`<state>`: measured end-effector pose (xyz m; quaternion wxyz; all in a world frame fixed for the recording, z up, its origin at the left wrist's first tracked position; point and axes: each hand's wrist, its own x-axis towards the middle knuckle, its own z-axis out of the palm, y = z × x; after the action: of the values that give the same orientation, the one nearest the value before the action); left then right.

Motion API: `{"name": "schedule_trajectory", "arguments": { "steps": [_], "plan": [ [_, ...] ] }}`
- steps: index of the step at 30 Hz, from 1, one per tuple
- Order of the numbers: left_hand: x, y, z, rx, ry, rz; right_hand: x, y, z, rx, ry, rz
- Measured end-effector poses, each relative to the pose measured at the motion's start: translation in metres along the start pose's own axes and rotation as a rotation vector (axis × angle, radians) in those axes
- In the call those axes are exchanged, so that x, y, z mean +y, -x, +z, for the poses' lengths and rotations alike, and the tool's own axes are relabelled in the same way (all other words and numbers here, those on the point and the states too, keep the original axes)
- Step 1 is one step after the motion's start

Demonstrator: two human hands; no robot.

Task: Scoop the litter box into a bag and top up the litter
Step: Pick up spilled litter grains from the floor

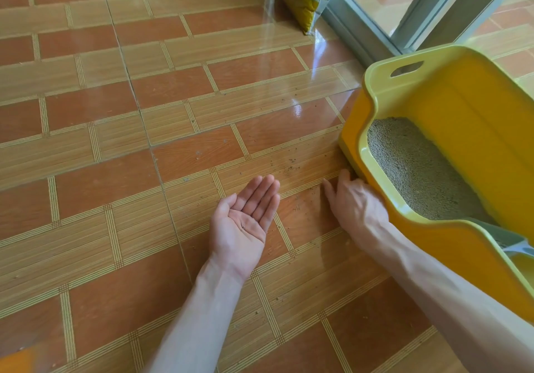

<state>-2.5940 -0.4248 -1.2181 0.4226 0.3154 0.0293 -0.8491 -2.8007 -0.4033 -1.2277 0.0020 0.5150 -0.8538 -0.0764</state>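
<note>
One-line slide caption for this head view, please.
Left hand cupped palm-up while right hand sweeps spilled grey litter grains on the tiled floor beside the yellow plastic litter box.

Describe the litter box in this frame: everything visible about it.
The litter box is glossy plastic, with a pale green raised rim over an orange-yellow base, and a slot handle cut in the far wall. It sits on the tiled floor at the right, beside a glass door, partly cut off by the frame edge. Grey-green litter covers its bottom. A grey scoop lies at its near end. The right hand rests on the floor against its near corner.
</note>
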Motion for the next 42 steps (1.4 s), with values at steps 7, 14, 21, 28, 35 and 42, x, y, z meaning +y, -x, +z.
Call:
{"name": "schedule_trajectory", "arguments": {
  "steps": [7,14,21,28,35,42],
  "plan": [
    [-0.001,0.001,0.000,-0.004,-0.005,-0.003,-0.004,0.012,0.004,-0.061,-0.051,-0.283],
    [0.002,0.005,-0.001,-0.002,-0.002,0.004,0.013,0.018,0.007,0.050,-0.244,-0.233],
    [-0.001,0.005,0.002,-0.008,-0.011,0.003,0.023,0.016,0.031,-0.015,-0.161,-0.093],
    [-0.005,0.005,0.004,-0.015,-0.026,-0.010,0.012,0.022,0.013,0.020,-0.426,-0.334],
    [-0.003,0.005,0.001,-0.024,-0.020,-0.008,0.030,0.012,0.019,0.070,-0.579,-0.239],
    [-0.004,0.004,0.001,-0.022,-0.020,-0.013,0.011,0.020,0.015,0.037,-0.099,-0.261]
  ]
}}
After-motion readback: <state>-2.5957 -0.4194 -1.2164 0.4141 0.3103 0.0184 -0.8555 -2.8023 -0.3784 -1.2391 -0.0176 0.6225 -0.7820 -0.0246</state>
